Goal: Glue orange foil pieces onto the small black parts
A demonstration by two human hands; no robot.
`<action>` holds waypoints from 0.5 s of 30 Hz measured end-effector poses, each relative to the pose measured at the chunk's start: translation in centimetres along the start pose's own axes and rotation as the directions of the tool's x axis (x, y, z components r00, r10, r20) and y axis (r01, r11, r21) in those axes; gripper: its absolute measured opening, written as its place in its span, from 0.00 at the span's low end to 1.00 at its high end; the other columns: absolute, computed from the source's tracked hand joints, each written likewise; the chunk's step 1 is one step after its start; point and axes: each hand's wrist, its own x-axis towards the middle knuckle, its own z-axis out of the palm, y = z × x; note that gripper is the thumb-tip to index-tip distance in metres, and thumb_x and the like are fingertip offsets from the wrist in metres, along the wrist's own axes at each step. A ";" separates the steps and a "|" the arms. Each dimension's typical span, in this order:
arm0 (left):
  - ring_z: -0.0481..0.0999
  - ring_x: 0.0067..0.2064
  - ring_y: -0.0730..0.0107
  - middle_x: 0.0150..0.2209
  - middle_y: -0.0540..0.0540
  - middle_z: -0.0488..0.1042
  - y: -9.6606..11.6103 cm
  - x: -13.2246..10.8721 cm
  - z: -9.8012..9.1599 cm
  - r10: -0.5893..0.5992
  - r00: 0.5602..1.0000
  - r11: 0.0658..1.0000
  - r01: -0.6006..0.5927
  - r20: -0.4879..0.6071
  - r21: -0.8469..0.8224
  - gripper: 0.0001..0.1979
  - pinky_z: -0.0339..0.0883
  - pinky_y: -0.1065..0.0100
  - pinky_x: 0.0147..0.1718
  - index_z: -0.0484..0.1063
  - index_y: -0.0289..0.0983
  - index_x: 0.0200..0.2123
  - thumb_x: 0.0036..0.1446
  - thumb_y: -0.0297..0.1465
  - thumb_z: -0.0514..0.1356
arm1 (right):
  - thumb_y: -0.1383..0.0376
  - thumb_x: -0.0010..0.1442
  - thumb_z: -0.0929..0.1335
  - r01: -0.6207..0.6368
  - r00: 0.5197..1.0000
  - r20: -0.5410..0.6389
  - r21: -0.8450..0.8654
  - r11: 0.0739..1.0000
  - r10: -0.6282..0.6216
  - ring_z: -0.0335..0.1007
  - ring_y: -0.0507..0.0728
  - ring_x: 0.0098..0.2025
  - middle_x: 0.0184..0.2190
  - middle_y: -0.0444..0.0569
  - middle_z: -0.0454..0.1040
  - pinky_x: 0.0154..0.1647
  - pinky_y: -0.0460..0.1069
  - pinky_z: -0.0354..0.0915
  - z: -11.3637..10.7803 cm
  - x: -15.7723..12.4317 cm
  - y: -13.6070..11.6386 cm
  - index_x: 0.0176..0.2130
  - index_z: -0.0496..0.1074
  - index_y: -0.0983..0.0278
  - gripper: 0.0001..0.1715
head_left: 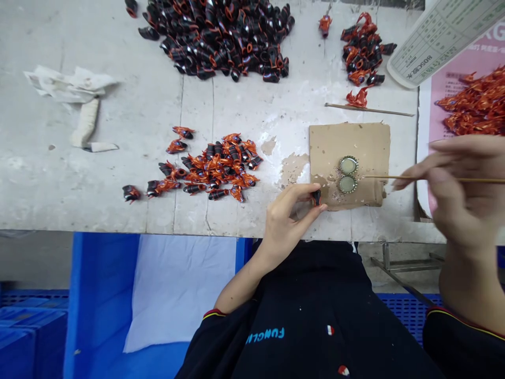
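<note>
Between thumb and fingertips, my left hand pinches a small black part with orange edging, just off the left edge of a cardboard piece. My right hand, slightly blurred, grips a thin wooden stick. The stick's tip points left, near two bottle caps that sit one above the other on the cardboard: an upper cap and a lower cap. Dark specks surround the caps. Left of my left hand lies a pile of black-and-orange pieces.
A large heap of black parts lies at the back. Orange pieces rest on a pink sheet at right, beside a white labelled bottle. Another stick lies behind the cardboard. A blue bin stands below the table edge.
</note>
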 end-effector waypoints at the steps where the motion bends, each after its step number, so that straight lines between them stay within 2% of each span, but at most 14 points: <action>1: 0.80 0.40 0.76 0.41 0.48 0.79 0.0 0.0 0.0 0.003 1.000 1.000 -0.003 -0.001 0.001 0.14 0.79 0.75 0.43 0.74 0.37 0.47 0.57 0.26 0.68 | 0.64 0.65 0.67 0.040 0.999 0.028 0.011 0.999 -0.041 0.75 0.56 0.29 0.31 0.47 0.73 0.23 0.50 0.73 1.0 -0.1 -0.2 0.52 0.70 0.51 0.15; 4: 0.81 0.40 0.76 0.42 0.47 0.79 0.0 0.0 0.0 0.006 1.000 1.000 -0.006 0.001 0.009 0.14 0.80 0.73 0.44 0.74 0.37 0.48 0.58 0.27 0.68 | 0.73 0.64 0.65 0.107 0.991 0.076 0.060 0.992 -0.112 0.76 0.51 0.28 0.30 0.42 0.72 0.27 0.46 0.74 2.6 -0.3 0.2 0.52 0.71 0.52 0.21; 7: 0.81 0.39 0.75 0.42 0.47 0.79 -0.1 -0.1 0.0 0.006 1.000 1.000 -0.006 0.007 0.019 0.14 0.81 0.73 0.43 0.74 0.37 0.48 0.58 0.28 0.68 | 0.76 0.62 0.65 0.095 0.992 0.073 0.077 0.993 -0.101 0.76 0.49 0.28 0.30 0.40 0.72 0.26 0.43 0.73 2.7 -0.3 1.0 0.51 0.72 0.52 0.24; 15: 0.80 0.39 0.75 0.42 0.48 0.79 -0.1 -0.1 0.0 -0.002 1.000 1.000 0.002 0.010 -0.001 0.14 0.80 0.73 0.43 0.74 0.38 0.48 0.58 0.28 0.67 | 0.76 0.61 0.65 0.068 0.995 0.062 0.100 0.993 -0.074 0.75 0.48 0.26 0.28 0.40 0.72 0.25 0.43 0.72 2.4 -0.4 0.9 0.45 0.74 0.56 0.18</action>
